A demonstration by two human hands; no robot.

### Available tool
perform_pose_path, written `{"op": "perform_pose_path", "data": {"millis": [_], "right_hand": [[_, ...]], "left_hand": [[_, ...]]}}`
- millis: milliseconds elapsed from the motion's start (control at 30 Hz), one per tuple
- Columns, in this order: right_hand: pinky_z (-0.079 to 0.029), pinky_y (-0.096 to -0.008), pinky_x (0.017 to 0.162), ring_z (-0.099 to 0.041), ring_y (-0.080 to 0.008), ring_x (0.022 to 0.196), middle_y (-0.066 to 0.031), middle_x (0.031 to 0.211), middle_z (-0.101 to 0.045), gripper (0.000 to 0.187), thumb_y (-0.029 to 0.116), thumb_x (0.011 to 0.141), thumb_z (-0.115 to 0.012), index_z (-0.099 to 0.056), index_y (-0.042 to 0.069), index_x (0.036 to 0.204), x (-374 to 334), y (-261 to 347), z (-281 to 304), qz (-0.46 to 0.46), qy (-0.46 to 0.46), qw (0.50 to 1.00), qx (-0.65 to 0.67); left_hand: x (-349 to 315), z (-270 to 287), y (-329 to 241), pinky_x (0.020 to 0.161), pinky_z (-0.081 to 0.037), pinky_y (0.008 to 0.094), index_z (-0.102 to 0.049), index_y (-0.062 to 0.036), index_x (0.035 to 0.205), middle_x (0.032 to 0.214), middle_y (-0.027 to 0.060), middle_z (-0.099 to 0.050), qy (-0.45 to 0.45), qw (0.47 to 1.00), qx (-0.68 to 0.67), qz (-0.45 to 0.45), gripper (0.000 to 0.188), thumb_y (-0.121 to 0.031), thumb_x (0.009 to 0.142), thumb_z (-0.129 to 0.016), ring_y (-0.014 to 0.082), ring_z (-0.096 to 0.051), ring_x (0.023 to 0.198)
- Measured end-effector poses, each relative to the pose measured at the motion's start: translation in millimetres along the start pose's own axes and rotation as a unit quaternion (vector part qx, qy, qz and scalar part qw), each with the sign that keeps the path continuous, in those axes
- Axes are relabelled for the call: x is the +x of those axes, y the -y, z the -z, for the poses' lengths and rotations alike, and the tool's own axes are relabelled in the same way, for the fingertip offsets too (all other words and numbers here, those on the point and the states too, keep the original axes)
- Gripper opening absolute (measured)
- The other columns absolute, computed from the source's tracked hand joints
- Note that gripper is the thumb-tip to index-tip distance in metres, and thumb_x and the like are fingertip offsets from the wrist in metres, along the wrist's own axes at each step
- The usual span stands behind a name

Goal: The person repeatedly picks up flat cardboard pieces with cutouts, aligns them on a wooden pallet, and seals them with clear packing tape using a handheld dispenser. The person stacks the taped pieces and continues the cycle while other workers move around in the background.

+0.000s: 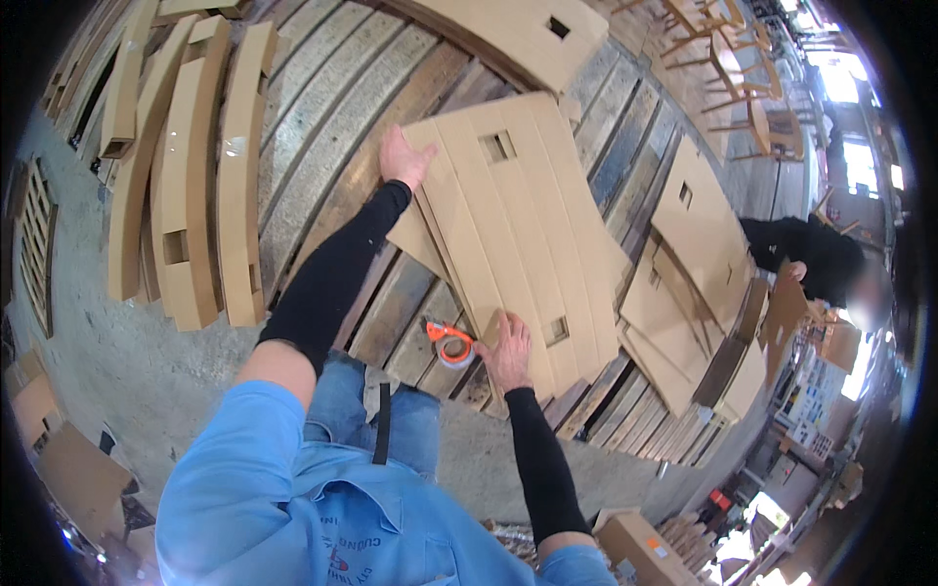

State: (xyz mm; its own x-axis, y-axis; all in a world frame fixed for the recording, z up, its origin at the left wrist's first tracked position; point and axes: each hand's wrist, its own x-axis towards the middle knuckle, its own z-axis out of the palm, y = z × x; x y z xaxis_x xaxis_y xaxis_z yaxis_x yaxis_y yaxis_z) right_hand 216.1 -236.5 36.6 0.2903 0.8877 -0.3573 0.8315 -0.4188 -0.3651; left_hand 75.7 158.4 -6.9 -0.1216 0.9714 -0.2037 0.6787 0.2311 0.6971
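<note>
A flat, creased cardboard sheet (pixel 528 215) with two rectangular cut-outs lies on top of other flat cardboard on a wooden slatted platform. My left hand (pixel 405 159) holds its far left corner, thumb over the top and the other fingers partly hidden at the edge. Close to me, my right hand (pixel 506 354) rests on the sheet's near end with its fingers stretched out. Just left of that hand, an orange tape dispenser (pixel 450 346) with a roll of tape sits on the slats.
Folded long cardboard boxes (pixel 191 176) line the left side. More flat cardboard (pixel 699 234) is stacked at right, and another sheet (pixel 518 34) lies at the far side. A person in black (pixel 806 256) handles cardboard at far right. Wooden chairs (pixel 733 78) stand behind.
</note>
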Motion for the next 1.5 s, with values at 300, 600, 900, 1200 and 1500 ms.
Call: {"op": "perform_pose_path", "data": {"millis": [300,600,900,1200,1500], "right_hand": [[-0.030,-0.0548,0.121,-0.033,-0.0518,0.145,-0.0391,0.156,-0.031,0.113,0.049,0.073,-0.089,-0.034,-0.009,0.153,-32.2,-74.4,-33.8,-0.132,-0.070,0.988,0.030],[-0.026,-0.0586,0.121,-0.026,-0.0545,0.148,-0.0363,0.159,-0.026,0.123,0.050,0.066,-0.092,-0.029,-0.006,0.156,-48.7,-42.4,4.0,-0.185,-0.055,0.980,0.039],[-0.041,-0.0514,0.114,-0.050,-0.0412,0.137,-0.0226,0.148,-0.053,0.062,0.025,0.085,-0.078,-0.059,0.002,0.139,-29.5,23.7,41.0,0.036,-0.020,0.999,0.022],[-0.052,-0.0338,0.094,-0.068,-0.0179,0.104,-0.0127,0.113,-0.077,0.043,0.028,0.094,-0.075,-0.071,-0.004,0.123,1.3,-58.5,76.6,-0.015,0.340,0.917,0.207],[-0.048,-0.0305,0.093,-0.064,-0.0116,0.097,-0.0051,0.109,-0.076,0.048,0.027,0.085,-0.085,-0.073,-0.003,0.120,69.7,-91.5,66.0,-0.121,0.393,0.883,0.226]], "left_hand": [[74.3,18.7,32.9,0.113,-0.043,0.0457,-0.056,-0.0010,0.141,0.142,0.0248,-0.059,0.218,0.937,0.145,-0.230,0.074,-0.033,0.079,-0.081,0.0407,-0.054,0.132],[-33.7,78.1,8.0,0.057,-0.059,0.0428,-0.060,-0.0019,0.120,0.102,0.0136,-0.073,0.227,0.930,-0.288,0.027,0.031,-0.013,0.092,-0.068,0.0267,-0.074,0.080],[-58.6,144.6,41.2,0.042,-0.053,0.0329,-0.048,0.0004,0.131,0.097,0.0119,-0.071,0.180,0.937,-0.265,0.139,0.041,-0.008,0.094,-0.061,0.0195,-0.072,0.067],[-190.7,139.5,20.4,0.123,-0.015,0.0680,-0.067,-0.0134,0.094,0.156,0.0184,-0.043,0.240,0.754,0.064,-0.607,0.023,-0.033,0.084,-0.074,0.0400,-0.032,0.151],[-179.5,23.3,63.6,0.123,-0.015,0.0704,-0.068,-0.0207,0.101,0.165,0.0199,-0.033,0.237,0.664,0.234,-0.670,0.023,-0.029,0.080,-0.073,0.0370,-0.032,0.152]]}}
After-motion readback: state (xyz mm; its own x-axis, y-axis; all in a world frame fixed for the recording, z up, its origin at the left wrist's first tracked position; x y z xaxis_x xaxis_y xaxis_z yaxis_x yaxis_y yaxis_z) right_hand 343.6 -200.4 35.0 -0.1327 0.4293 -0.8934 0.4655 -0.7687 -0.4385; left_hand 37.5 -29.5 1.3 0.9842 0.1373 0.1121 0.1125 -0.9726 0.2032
